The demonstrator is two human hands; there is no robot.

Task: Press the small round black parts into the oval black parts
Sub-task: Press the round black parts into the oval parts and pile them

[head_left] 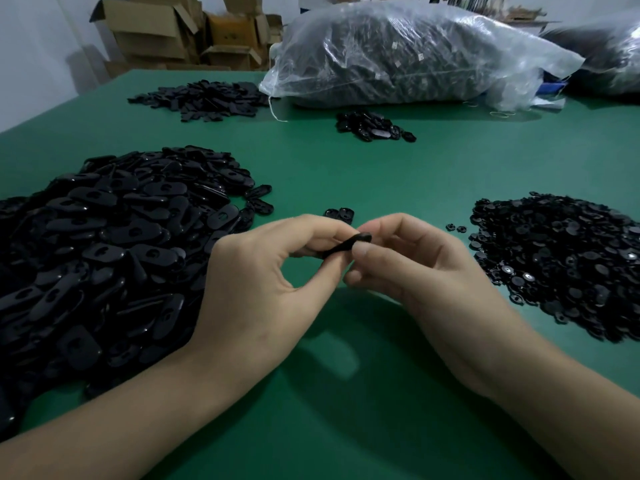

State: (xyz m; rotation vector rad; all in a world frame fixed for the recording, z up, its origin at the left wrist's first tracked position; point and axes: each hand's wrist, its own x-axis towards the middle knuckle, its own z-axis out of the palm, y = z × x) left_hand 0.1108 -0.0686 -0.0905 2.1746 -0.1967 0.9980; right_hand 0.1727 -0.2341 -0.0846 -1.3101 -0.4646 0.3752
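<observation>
Clearly the job is in its early stretch. Both hands meet over the green table [346, 174] on one oval part [346, 244]. The left hand [266, 271] pinches it between thumb and forefinger, and the right hand [415, 268] grips its other end with the thumb pressed against it and the fingers curled behind. Whether a small round part already sits in it I cannot tell, since the fingers hide that spot.

To the left of the held oval part lies a large heap of oval parts [114, 244], and to its right a broad heap of round parts [561, 261], with two loose round parts [455, 227] nearer. Just beyond it lie a couple of black pieces [341, 214], and farther beyond a small pile [374, 126], which I judge to be finished pieces. If so, only a small share is done, and nearly all the pressing remains, the heaps being far bigger than that pile.
</observation>
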